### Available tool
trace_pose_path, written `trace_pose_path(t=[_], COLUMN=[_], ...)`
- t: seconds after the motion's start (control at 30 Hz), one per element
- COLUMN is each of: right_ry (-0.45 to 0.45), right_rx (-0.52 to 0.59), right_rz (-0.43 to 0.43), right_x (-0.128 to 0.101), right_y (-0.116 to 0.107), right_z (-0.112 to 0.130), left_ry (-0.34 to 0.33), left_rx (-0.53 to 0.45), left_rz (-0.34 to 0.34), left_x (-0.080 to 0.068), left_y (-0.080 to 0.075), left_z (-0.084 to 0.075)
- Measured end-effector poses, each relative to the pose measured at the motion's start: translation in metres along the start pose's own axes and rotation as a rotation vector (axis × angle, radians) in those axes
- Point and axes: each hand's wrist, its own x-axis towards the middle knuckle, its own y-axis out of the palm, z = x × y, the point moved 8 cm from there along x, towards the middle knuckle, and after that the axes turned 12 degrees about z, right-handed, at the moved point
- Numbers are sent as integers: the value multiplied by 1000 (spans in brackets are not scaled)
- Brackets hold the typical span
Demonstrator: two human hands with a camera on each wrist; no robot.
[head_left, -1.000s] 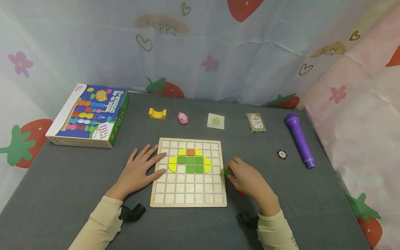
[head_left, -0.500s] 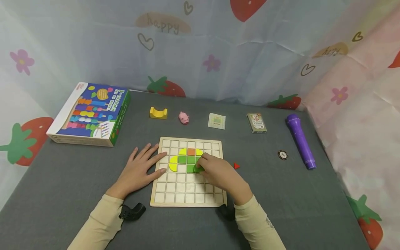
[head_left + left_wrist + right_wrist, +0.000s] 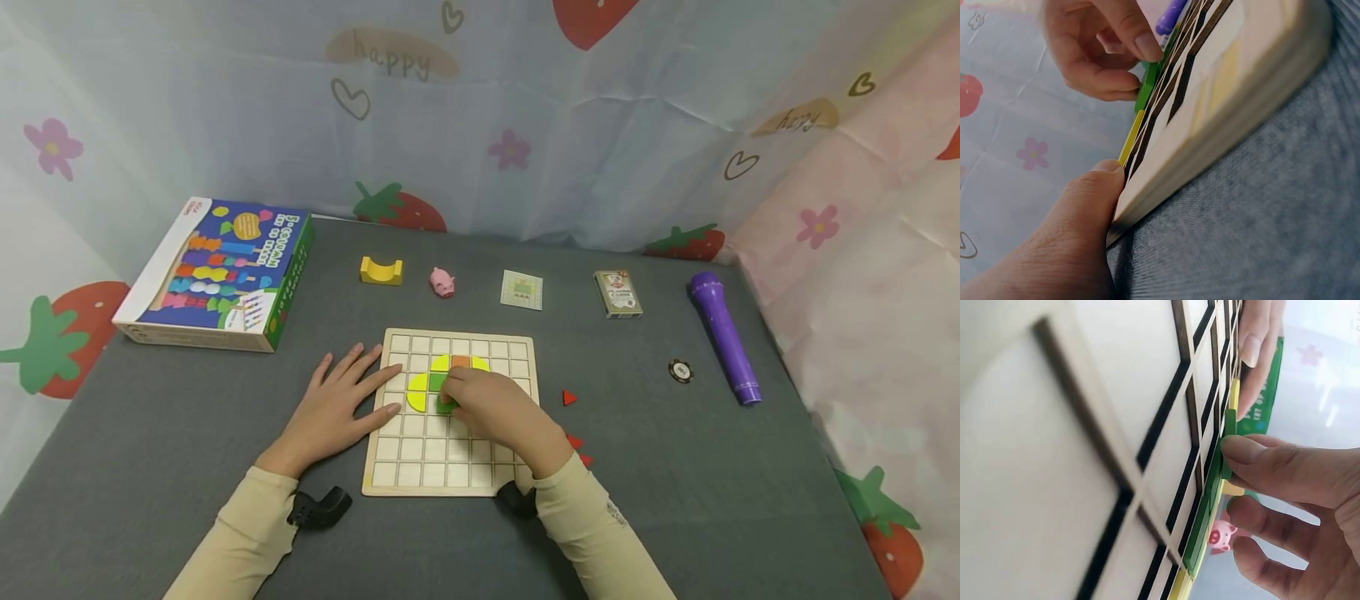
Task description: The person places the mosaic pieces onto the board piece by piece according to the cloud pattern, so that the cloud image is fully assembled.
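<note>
A wooden grid board (image 3: 411, 475) lies on the dark cloth. Its upper middle carries green squares (image 3: 437, 381), yellow rounded pieces (image 3: 417, 393) and an orange square (image 3: 461, 362). Some of these are covered by my right hand (image 3: 498, 408), which pinches a green square tile (image 3: 1230, 428) between thumb and finger. In the right wrist view that tile stands tilted close over the board, beside the other green pieces. My left hand (image 3: 333, 417) lies with fingers spread, its thumb and index finger resting on the board's left edge.
Several red triangles (image 3: 569, 398) lie right of the board. Behind stand a game box (image 3: 213, 275), yellow curved block (image 3: 381, 272), pink pig (image 3: 442, 282), pattern card (image 3: 521, 290) and playing-card box (image 3: 618, 294). At the right are a round chip (image 3: 681, 371) and purple microphone (image 3: 724, 337).
My right hand has moved left from beside the board, bringing the green square over the pattern's left part. Red triangles beside the board are uncovered. My left hand stays put.
</note>
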Motion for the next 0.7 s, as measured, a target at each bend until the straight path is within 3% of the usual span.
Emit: trace_pose_path(t=[0.7], right_ry=[44], right_rx=[-72], right_rz=[50], right_x=[12], right_y=[1], right_z=[7], left_ry=[-4], left_rx=[9], left_rz=[5], left_x=[0], left_y=[0], left_z=[-1])
